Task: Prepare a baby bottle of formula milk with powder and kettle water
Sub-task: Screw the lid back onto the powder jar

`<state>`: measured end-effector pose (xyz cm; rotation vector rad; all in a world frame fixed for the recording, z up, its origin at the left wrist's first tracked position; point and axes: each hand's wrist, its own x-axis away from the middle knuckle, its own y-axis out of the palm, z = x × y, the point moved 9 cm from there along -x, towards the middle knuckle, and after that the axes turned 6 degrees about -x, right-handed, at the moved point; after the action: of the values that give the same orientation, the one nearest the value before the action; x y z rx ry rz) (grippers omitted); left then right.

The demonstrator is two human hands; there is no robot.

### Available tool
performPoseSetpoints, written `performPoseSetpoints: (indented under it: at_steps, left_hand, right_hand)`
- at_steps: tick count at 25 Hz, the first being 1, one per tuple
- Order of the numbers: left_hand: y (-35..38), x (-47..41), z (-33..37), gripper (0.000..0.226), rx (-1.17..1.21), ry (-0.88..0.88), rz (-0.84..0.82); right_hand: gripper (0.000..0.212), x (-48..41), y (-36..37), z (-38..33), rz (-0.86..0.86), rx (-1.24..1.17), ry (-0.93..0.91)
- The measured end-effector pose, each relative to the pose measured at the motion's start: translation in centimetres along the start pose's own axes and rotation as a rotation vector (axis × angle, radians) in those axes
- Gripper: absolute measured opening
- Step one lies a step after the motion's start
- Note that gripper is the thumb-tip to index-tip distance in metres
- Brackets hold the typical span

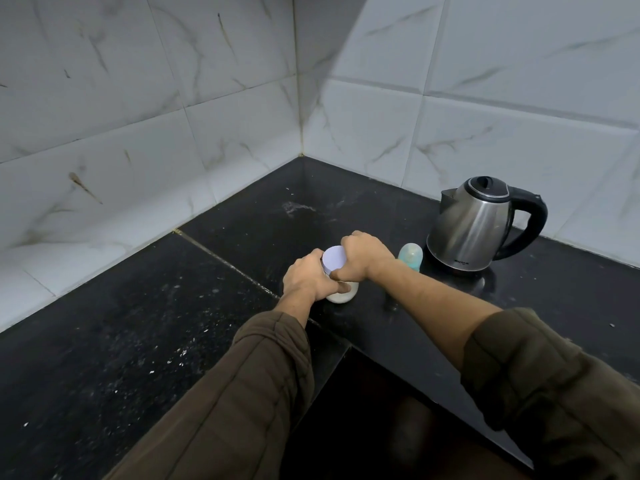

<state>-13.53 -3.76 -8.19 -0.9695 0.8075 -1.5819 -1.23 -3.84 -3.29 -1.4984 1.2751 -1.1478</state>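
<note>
Both hands meet over a jar [343, 296] standing on the counter [138, 323].

Left hand [306, 277]: fingers curled round the jar body from its left side, thumb laid across the near face. It grips the jar. The base showing below this hand is pale and whitish; whether that is the wall or the contents cannot be told.

Right hand [363, 252]: clamped over the far and right edge of the lid [334, 258], fingers bent down round the rim. It grips the lid. The lid is flat, round and pale lilac, and only its near-left part shows between the two hands. Whether it is seated tight or loosened cannot be told.

Bottle [410, 257]: upright on the counter just right of the right wrist, not touched by either hand. Top pale teal and translucent.

Kettle [472, 226]: steel body, black lid and handle, standing to the right of the bottle and just beside it, handle turned away from the hands. Lid down.

Counter: black stone, speckled with pale flecks, with a smear beyond the hands. Marble-pattern wall [138, 98] behind and to both sides. Brown sleeves [242, 393] pushed up on both forearms.
</note>
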Motion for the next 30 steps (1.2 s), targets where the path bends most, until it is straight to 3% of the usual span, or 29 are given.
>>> performPoseSetpoints:
  at_steps: [6,10,12,21,30]
  left_hand:
    - [0.1,0.2,0.3,0.073,-0.028,0.005,0.015]
    - [0.0,-0.1,0.9,0.077,-0.005,0.024,-0.007]
    - [-0.1,-0.4,2.0,0.079,0.046,0.042,-0.009]
    - [-1.6,-4.8,9.6,0.109,0.079,0.167,0.027]
    - [1.8,-9.5,12.4,0.089,0.041,0.172,-0.007]
  right_hand:
    - [0.043,0.1,0.4,0.4,0.044,-0.082,0.094]
    - [0.059,-0.5,0.4,1.0,0.007,-0.114,0.100]
    - [0.055,-0.9,-0.8,1.6,0.004,-0.098,0.096]
    - [0.054,-4.2,-7.3,8.3,0.147,-0.136,0.220]
    - [0.065,-8.3,-6.3,14.7,0.097,-0.141,0.284]
